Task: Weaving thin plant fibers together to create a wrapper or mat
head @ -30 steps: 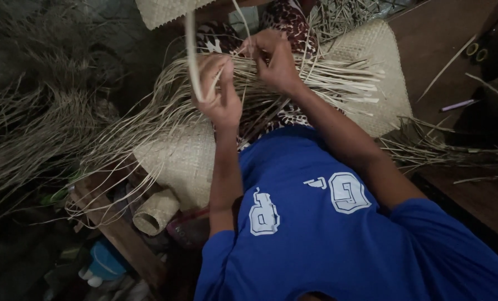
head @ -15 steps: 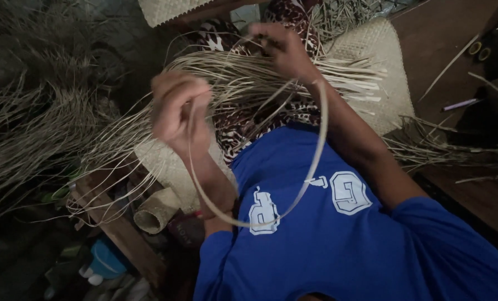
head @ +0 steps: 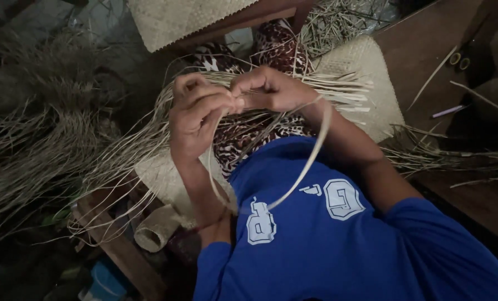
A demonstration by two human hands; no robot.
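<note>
My left hand [head: 196, 114] is up in front of me, fingers curled in tight around a pale flat strip [head: 310, 153]; my right hand [head: 268, 89] sits just beside it, knuckles nearly touching, thumb and fingers pinched closed on that same strip (the pinch itself is tucked under my fingers, so I can't see exactly where it bites); from the right hand the strip swings out in a long loop, curving down across my blue shirt [head: 338, 245] and back up toward the left hand.

Under both hands lies the half-woven mat [head: 366, 72], spread over my lap on the patterned cloth [head: 277, 44]; its loose unwoven strands [head: 148, 139] fan away to my left and spill over the edge; a heap of dry straw [head: 31, 150] sits well apart on the dark floor on that side; down by my left elbow there's a small rolled piece of weaving [head: 154, 231] beside a wooden rail [head: 121, 251]; another woven panel [head: 176, 19] rests across the top of the view; a thin purple stick [head: 448, 111] lies on the brown surface [head: 483, 206] to my right.
</note>
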